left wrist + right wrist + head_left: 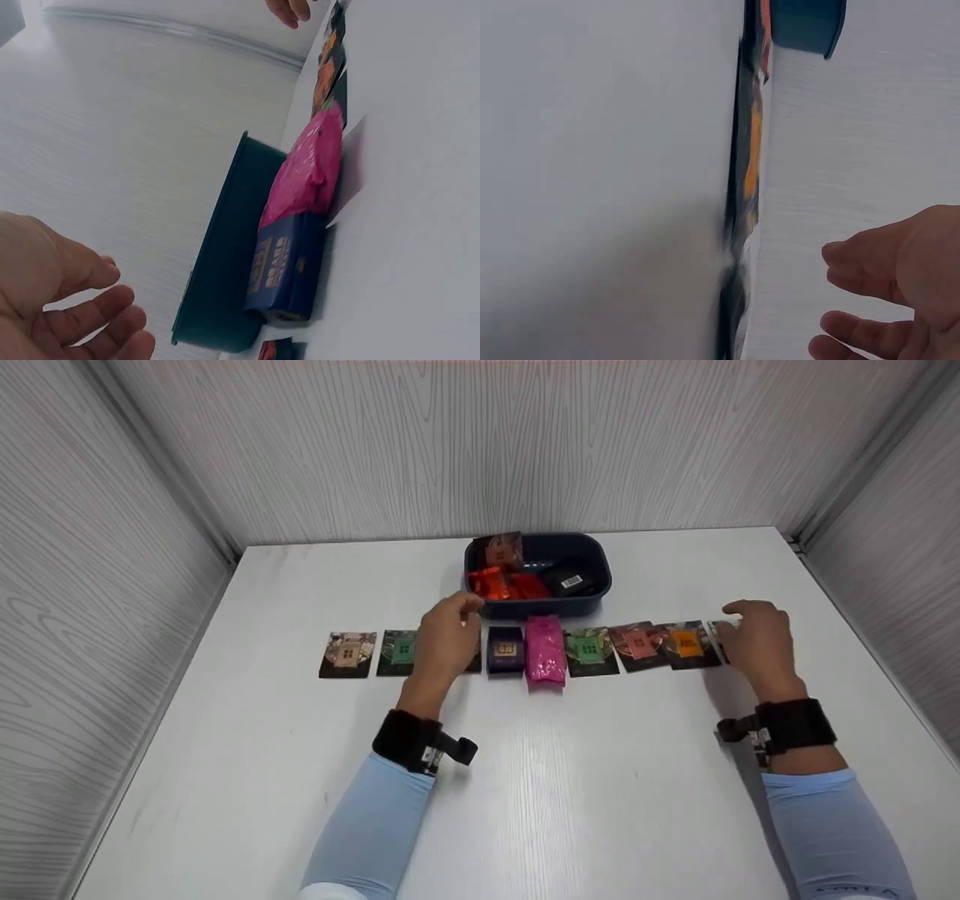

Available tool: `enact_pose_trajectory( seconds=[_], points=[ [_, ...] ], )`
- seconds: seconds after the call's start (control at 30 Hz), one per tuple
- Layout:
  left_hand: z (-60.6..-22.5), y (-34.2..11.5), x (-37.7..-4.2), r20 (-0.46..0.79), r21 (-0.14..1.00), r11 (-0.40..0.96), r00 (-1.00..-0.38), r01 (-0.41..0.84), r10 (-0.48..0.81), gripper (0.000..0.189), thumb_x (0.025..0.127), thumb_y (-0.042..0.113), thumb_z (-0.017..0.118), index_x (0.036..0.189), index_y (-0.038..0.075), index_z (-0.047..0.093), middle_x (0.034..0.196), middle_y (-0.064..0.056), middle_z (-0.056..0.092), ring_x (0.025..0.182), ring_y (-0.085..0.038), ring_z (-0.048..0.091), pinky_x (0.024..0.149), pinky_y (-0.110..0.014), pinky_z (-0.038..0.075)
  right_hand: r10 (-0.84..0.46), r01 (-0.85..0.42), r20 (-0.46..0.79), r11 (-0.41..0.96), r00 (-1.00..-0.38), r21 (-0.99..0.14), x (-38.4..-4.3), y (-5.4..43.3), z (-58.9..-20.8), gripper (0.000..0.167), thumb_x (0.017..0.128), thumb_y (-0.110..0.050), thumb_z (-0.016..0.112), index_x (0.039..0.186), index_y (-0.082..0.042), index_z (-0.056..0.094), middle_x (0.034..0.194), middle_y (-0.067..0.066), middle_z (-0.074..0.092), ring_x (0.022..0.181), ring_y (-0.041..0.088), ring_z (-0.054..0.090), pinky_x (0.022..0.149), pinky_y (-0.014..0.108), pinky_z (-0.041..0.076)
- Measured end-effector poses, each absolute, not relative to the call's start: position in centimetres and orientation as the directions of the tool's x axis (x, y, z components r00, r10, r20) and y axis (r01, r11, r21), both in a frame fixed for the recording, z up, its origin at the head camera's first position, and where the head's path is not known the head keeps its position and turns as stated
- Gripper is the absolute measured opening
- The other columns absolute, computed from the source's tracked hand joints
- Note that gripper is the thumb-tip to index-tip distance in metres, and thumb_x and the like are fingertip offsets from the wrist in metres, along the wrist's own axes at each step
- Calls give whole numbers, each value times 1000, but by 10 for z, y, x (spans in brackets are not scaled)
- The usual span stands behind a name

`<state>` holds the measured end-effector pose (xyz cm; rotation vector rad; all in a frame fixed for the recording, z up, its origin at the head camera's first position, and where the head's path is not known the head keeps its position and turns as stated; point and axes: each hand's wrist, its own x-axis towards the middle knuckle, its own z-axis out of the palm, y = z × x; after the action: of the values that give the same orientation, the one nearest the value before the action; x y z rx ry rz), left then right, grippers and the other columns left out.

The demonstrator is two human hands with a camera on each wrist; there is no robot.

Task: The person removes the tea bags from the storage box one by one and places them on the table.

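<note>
My left hand [448,643] hovers over the row of packets near the front of the basket, fingers loosely bent and holding nothing. It partly covers a green-labelled packet [397,651] and hides most of the one beside it. Just to its right stand a dark blue-purple box [505,651] and a shiny pink packet [546,652]. At the row's right end, my right hand [759,645] is above a mostly hidden packet. In the right wrist view its thumb and fingers [862,330] are apart, with nothing between them. An orange-labelled packet [685,643] lies beside it.
Behind the row sits a dark blue basket [592,604] with red packets [517,585] and a black packet [574,579] inside. More flat packets lie in line: tan-labelled [348,654], green-labelled [591,651] and red-labelled [637,645]. Wood-grain panels [337,450] enclose the white table [525,795].
</note>
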<state>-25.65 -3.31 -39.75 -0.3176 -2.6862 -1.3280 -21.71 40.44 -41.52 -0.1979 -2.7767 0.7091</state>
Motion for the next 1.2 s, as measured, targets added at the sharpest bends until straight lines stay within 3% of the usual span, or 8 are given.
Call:
enact_pose_trajectory(
  seconds=[0.1, 0.33, 0.53, 0.73, 0.83, 1.03, 1.1, 1.2],
  points=[
    [-393, -41, -269, 244, 710, 665, -967, 232, 77, 25, 106, 13, 60, 128, 11, 72, 129, -14, 70, 120, -32, 63, 99, -45, 54, 158, -4, 263, 851, -952, -526, -229, 364, -406, 33, 103, -8, 61, 129, 11, 67, 136, 38, 60, 127, 54, 55, 107, 67, 44],
    [-394, -34, -291, 243, 604, 765, -966, 223, 90, 26, 104, 15, 66, 129, 10, 72, 137, -17, 65, 129, -40, 54, 104, -48, 49, 52, -133, 303, 819, -952, -559, -281, 267, -390, 26, 103, -13, 61, 118, 3, 74, 115, 25, 71, 106, 40, 65, 92, 55, 51],
    [-402, -15, -304, 146, 619, 758, -979, 204, 143, 49, 102, 28, 73, 145, 8, 60, 150, -18, 51, 142, -37, 44, 115, -43, 44, -33, -137, 188, 808, -982, -573, -325, 198, -388, 25, 104, -20, 63, 116, 0, 74, 113, 17, 74, 100, 31, 70, 88, 46, 57],
    [-413, -8, -312, 127, 592, 772, -973, 231, 194, 69, 99, 27, 76, 156, 1, 47, 160, -20, 45, 148, -35, 44, 121, -40, 40, -81, -96, 50, 848, -995, -522, -352, 149, -395, 32, 104, -29, 66, 111, 0, 74, 108, 16, 75, 93, 29, 70, 80, 43, 59],
    [-416, -8, -314, 130, 572, 786, -972, 236, 197, 65, 102, 21, 71, 157, -1, 45, 163, -21, 43, 148, -35, 45, 121, -40, 40, -107, -98, 5, 884, -994, -457, -359, 132, -397, 37, 104, -33, 65, 115, 2, 72, 113, 20, 74, 100, 34, 72, 86, 45, 60],
    [-416, -4, -318, 171, 553, 792, -965, 260, 198, 55, 103, 10, 63, 155, -2, 49, 160, -24, 47, 141, -39, 54, 115, -42, 47, -108, -91, -24, 917, -994, -389, -367, 121, -398, 50, 103, -29, 61, 137, 7, 57, 130, 26, 68, 119, 40, 68, 99, 50, 57],
    [-416, -3, -320, 180, 553, 788, -963, 269, 202, 55, 104, 10, 63, 155, -3, 48, 160, -26, 47, 141, -39, 53, 116, -42, 46, -95, -89, 7, 902, -995, -423, -369, 122, -397, 43, 101, -28, 63, 129, 4, 63, 127, 23, 70, 115, 37, 69, 96, 49, 58],
    [-416, -4, -322, 181, 556, 785, -962, 273, 206, 58, 104, 13, 64, 157, -3, 45, 160, -26, 46, 145, -39, 50, 119, -42, 43, -89, -100, 46, 862, -995, -496, -372, 128, -394, 25, 97, -25, 66, 98, 0, 70, 107, 17, 74, 94, 29, 69, 83, 41, 58]
  ],
)
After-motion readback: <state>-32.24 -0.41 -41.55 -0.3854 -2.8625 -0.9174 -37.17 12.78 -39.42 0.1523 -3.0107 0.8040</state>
